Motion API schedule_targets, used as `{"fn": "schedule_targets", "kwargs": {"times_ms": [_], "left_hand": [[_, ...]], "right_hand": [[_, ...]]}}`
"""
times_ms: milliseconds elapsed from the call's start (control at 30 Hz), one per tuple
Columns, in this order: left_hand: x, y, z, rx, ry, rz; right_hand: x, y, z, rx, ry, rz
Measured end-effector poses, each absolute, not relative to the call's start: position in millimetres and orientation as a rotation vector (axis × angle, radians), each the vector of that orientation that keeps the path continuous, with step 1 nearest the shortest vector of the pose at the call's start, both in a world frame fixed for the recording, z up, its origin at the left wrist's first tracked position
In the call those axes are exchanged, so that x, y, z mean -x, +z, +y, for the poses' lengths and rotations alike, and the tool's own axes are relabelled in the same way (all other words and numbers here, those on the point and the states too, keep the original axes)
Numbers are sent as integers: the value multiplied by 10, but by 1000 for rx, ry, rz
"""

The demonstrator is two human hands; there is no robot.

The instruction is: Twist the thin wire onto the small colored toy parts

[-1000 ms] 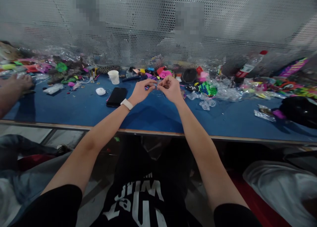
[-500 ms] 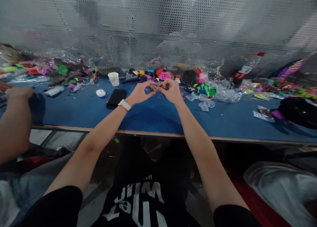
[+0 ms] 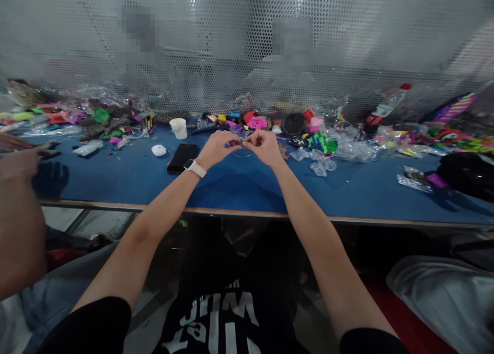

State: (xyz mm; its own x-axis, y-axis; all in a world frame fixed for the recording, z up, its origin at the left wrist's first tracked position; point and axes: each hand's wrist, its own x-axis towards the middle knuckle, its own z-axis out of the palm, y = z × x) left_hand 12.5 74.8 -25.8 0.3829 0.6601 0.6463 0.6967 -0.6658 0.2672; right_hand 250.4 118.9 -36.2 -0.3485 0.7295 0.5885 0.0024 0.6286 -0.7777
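Above the blue tabletop (image 3: 239, 189), my left hand (image 3: 219, 147) and my right hand (image 3: 264, 145) meet fingertip to fingertip, both in a pinch. A thin, pale strand (image 3: 245, 155) loops just below the fingertips and seems to run between them. Whatever else sits in the pinch is too small to make out. A pale watch band circles my left wrist. Beside that wrist lies a black phone or wallet (image 3: 182, 157). Behind my hands is a pink piece with a face (image 3: 257, 122).
A white paper cup (image 3: 178, 128) and a small white case (image 3: 158, 150) stand left. Colourful pieces and clear bags (image 3: 349, 147) line the back by the perforated metal panel (image 3: 231, 45). A red-capped bottle (image 3: 387, 107) leans at right. Another person's arm (image 3: 19, 215) reaches in from the left.
My fingertips have drawn slightly closer together, and the thin strand now shows as a loop beneath them. The other person's hand at left has shifted left. The view has moved slightly.
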Motion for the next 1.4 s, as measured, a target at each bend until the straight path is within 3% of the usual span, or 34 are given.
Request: {"fn": "schedule_targets", "kwargs": {"times_ms": [400, 667, 933, 1200, 1400], "left_hand": [[-346, -414, 750, 2382, -1603, -1207], [-386, -491, 973, 2684, -1937, -1609], [-306, -447, 891, 2443, -1556, -1064], [-270, -385, 849, 2503, -1232, -1153], [-310, -358, 806, 2594, -1256, -1154]], "right_hand": [[-2378, -288, 1039, 577, 624, -1786], [-2480, -389, 1096, 675, 443, -1960], [-2371, -285, 1083, 641, 766, -1730], [-2476, -245, 1095, 616, 826, -1744], [-2555, -271, 1104, 602, 730, -1804]]}}
